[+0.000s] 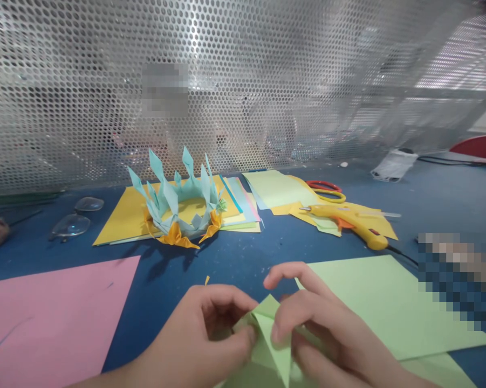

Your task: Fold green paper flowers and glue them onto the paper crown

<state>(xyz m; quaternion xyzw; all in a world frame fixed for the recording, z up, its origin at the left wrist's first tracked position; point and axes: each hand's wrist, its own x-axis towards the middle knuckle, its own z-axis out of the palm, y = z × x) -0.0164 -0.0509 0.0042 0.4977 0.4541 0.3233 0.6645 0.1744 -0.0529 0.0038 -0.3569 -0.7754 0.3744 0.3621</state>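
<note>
Both my hands are on a piece of light green paper (273, 353) folded into a pointed shape, low in the middle of the view. My left hand (210, 328) pinches its left edge between thumb and forefinger. On the other side, my right hand (327, 328) grips the right edge, with the forefinger lifted and curved above the fold. The lower part of the folded paper runs out of view, and some fingertips are hidden behind it. Beyond my hands stands a light blue paper crown (173, 210) trimmed with orange folded-paper pieces (176, 235).
Pink paper (56, 318) lies left and green sheets (400, 307) right on the blue table (243, 258). Behind are eyeglasses (70, 225), stacked coloured paper (113, 215), red-and-yellow-handled scissors (332, 196), a corded yellow glue gun (351, 218) and a face mask (394, 164). A perforated metal screen (243, 70) closes the back.
</note>
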